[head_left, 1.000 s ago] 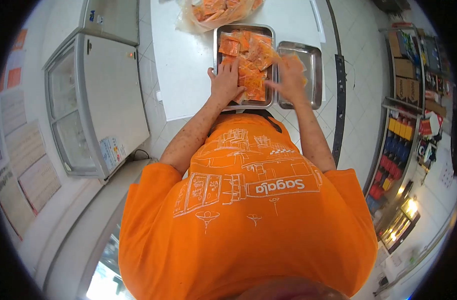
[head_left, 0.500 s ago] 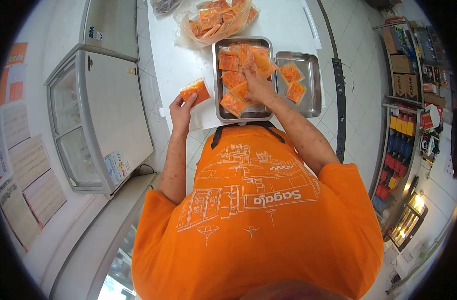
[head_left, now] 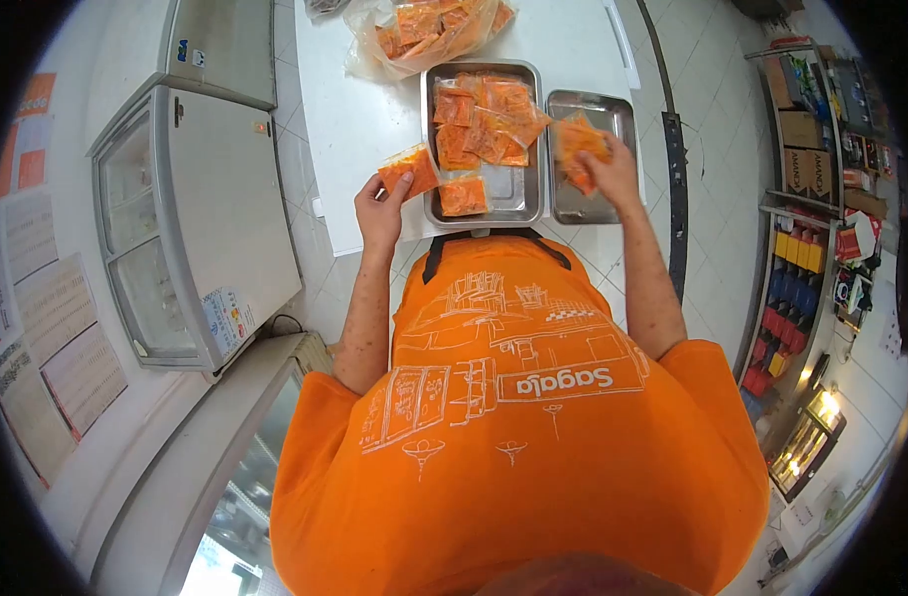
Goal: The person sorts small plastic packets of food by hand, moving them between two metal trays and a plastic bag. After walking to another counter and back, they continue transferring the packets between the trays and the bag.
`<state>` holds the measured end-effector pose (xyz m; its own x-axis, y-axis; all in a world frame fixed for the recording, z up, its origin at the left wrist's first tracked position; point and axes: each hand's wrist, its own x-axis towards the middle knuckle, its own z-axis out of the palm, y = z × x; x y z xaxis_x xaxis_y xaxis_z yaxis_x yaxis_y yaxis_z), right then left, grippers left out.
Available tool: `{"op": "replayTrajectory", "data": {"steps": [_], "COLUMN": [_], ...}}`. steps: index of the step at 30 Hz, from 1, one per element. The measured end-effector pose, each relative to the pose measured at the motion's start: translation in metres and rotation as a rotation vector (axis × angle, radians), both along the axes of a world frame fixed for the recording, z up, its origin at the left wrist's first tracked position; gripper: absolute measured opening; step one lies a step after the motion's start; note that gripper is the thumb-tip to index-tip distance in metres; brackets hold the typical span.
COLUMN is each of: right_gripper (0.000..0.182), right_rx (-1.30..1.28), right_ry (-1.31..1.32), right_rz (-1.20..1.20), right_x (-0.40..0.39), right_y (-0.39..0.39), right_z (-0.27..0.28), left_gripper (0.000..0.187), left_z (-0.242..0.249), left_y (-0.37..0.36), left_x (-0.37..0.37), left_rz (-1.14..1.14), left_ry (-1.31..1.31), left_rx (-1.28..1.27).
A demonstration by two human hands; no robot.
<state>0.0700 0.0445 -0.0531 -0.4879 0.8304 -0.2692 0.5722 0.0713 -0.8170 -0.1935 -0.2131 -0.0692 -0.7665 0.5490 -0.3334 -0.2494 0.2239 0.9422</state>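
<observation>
My left hand (head_left: 381, 207) pinches a clear sachet of orange sauce (head_left: 412, 172) at the left rim of a deep steel tray (head_left: 513, 204). Inside that tray lie several overlapping orange sachets (head_left: 493, 119), and a single sachet (head_left: 463, 196) rests at its near left corner. Over a second, smaller steel tray (head_left: 613, 111) to the right, my right hand (head_left: 613, 171) has its fingers closed on an orange sachet (head_left: 579, 144). Other sachets lie under or beside it there, partly hidden by the hand, so where one ends and another starts is hard to tell.
An open plastic bag (head_left: 414, 40) full of orange sachets stands at the back of the white table (head_left: 345, 119). A chest freezer (head_left: 206, 219) is on the left. Shelves (head_left: 796, 238) with boxes and colored bins line the right side.
My right hand has moved right, from the deep tray to the smaller one, with a sachet. My left hand has shifted slightly right and up, still holding its sachet.
</observation>
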Motion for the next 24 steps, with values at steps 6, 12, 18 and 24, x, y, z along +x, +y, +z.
{"op": "replayTrajectory", "data": {"steps": [6,12,18,24], "right_gripper": [0.067,0.077,0.067,0.039], "right_rx": [0.254,0.680,0.702,0.492], "right_ry": [-0.394,-0.277,-0.662,-0.322], "right_rz": [0.028,0.530,0.762,0.559], "right_x": [0.038,-0.080,-0.142,-0.132], "right_y": [0.027,-0.024,-0.041,-0.047], "right_z": [-0.048,0.001,-0.005,-0.048], "left_gripper": [0.030,0.030,0.034,0.030], "left_z": [-0.009,-0.007,0.000,-0.015], "left_y": [0.013,0.013,-0.008,-0.032], "left_x": [0.009,0.008,0.001,0.004], "left_rz": [-0.028,0.056,0.092,0.208], "left_ry": [0.032,0.043,-0.010,-0.003], "left_rx": [-0.069,-0.029,-0.059,0.006]}}
